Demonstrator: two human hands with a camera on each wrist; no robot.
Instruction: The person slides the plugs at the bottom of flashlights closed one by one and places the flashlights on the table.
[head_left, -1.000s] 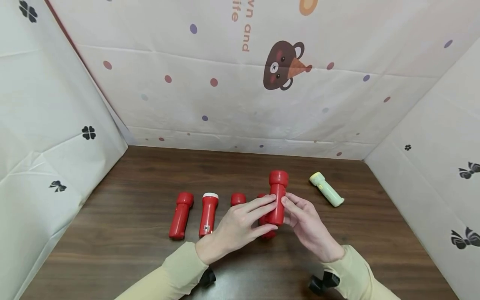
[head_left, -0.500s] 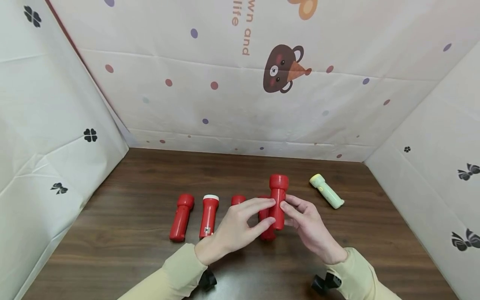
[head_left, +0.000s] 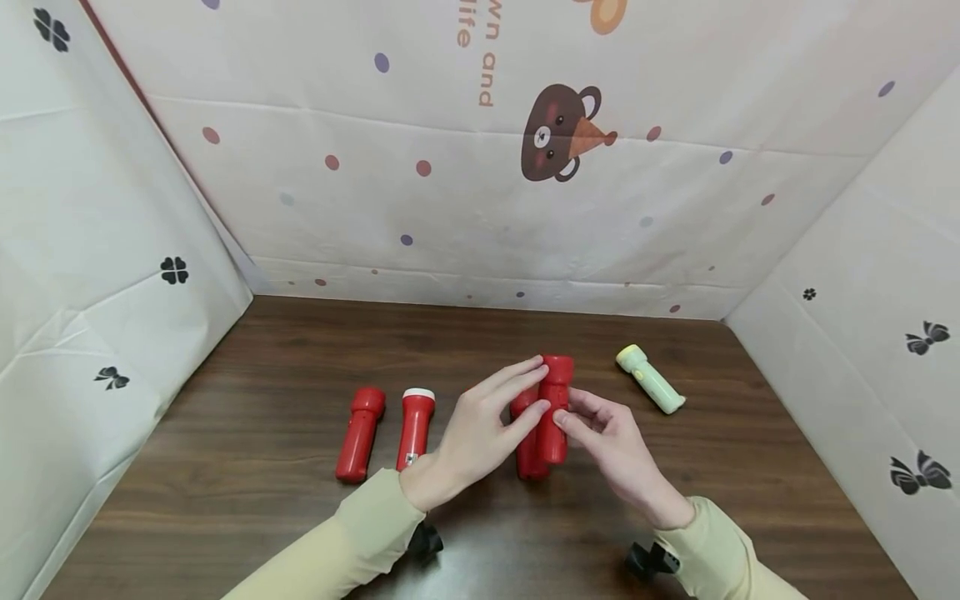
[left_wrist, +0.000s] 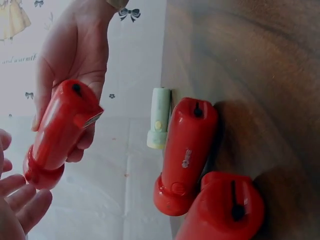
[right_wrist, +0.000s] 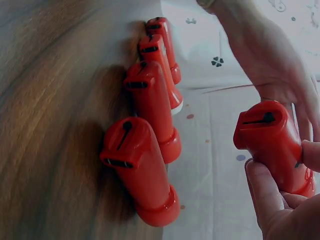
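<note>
Raised over the table is a red flashlight (head_left: 555,417), its wide head pointing away from me. My right hand (head_left: 618,454) grips it between thumb and fingers from the right. On its left side is my left hand (head_left: 472,433), fingers nearly straight beside the flashlight's head; contact is hard to tell. In the left wrist view the left fingertips (left_wrist: 35,207) lie close to the head of the held flashlight (left_wrist: 62,132). Just below and left of it, another red flashlight (head_left: 528,442) lies on the table. One more, hidden by my left hand in the head view, shows in the right wrist view.
Farther left lie a red flashlight (head_left: 361,435) and one with a white rim (head_left: 416,421), partly covered by my left wrist. A pale green flashlight (head_left: 651,379) rests at the back right. Patterned white sheets (head_left: 360,200) wall in the dark wooden table (head_left: 225,500).
My left fingers have slid forward from the held flashlight's body toward its head. The right hand keeps its grip, and the flashlight sits slightly lower in the head view.
</note>
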